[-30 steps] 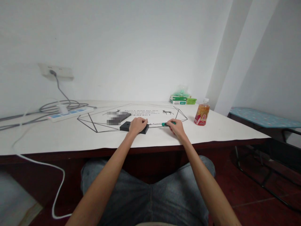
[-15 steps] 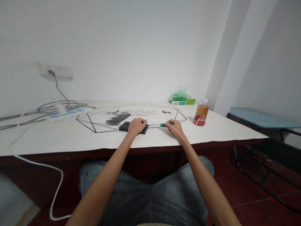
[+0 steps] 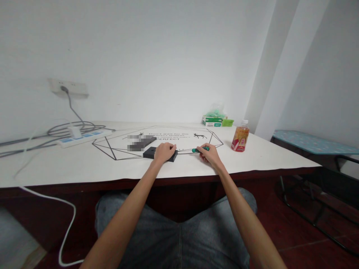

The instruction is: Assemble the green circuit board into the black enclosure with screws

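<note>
My left hand lies over a flat black box near the table's front edge, its fingers curled down over the box. The fingertips are partly hidden behind the hand. To the right, my right hand pinches a short green-and-black screwdriver-like tool between thumb and fingers. The tool lies nearly level just above the table, pointing left towards the box, with a gap between them. Whether it has a thin shaft is too small to tell. Behind the box rests a dark flat object, partly blurred out by pixels.
A bottle of reddish drink stands to the right of my right hand. Green-and-white boxes sit at the back. A power strip with coiled grey cables lies on the left of the white table; a white cable hangs over its front edge.
The whole view has shifted slightly, so things sit a little lower. Both hands keep nearly the same place, the left on the box and the right on the tool.
</note>
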Demonstrator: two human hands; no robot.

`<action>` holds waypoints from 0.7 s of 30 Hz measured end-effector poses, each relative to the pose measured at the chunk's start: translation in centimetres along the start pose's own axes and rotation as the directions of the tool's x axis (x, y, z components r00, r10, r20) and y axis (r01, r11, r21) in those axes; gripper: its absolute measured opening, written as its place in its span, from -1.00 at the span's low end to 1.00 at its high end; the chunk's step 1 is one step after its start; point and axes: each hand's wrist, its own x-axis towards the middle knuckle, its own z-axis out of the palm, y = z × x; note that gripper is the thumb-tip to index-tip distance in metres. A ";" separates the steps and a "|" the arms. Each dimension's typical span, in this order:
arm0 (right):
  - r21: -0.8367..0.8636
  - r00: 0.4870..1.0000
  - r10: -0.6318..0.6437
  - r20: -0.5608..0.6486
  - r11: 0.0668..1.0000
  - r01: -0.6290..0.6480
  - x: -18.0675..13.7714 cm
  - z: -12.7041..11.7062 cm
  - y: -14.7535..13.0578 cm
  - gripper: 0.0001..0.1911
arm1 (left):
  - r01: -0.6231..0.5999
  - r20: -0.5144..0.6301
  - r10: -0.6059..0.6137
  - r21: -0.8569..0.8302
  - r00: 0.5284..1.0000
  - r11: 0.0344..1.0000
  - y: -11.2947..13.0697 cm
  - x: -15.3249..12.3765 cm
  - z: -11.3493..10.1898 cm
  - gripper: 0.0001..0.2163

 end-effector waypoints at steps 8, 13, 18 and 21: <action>-0.180 0.978 -0.200 -0.052 0.966 0.188 0.4 -0.2 0.1 -0.60 | 0.002 0.005 -0.002 -0.005 1.000 1.000 0.1 -0.2 -0.2 -0.59; 0.003 1.000 -0.010 0.019 1.000 0.010 0.3 -0.2 0.3 -0.63 | 0.000 0.024 0.000 0.000 1.000 1.000 0.1 -0.2 -0.3 -0.59; -0.175 0.991 -0.111 -0.072 0.980 0.098 0.5 -0.3 0.5 -0.47 | -0.004 0.023 0.004 -0.007 1.000 1.000 0.1 -0.2 -0.3 -0.59; -0.139 0.988 -0.152 -0.034 0.979 0.146 0.4 -0.3 0.2 -0.51 | 0.001 0.026 0.000 -0.002 1.000 1.000 0.1 -0.2 -0.3 -0.59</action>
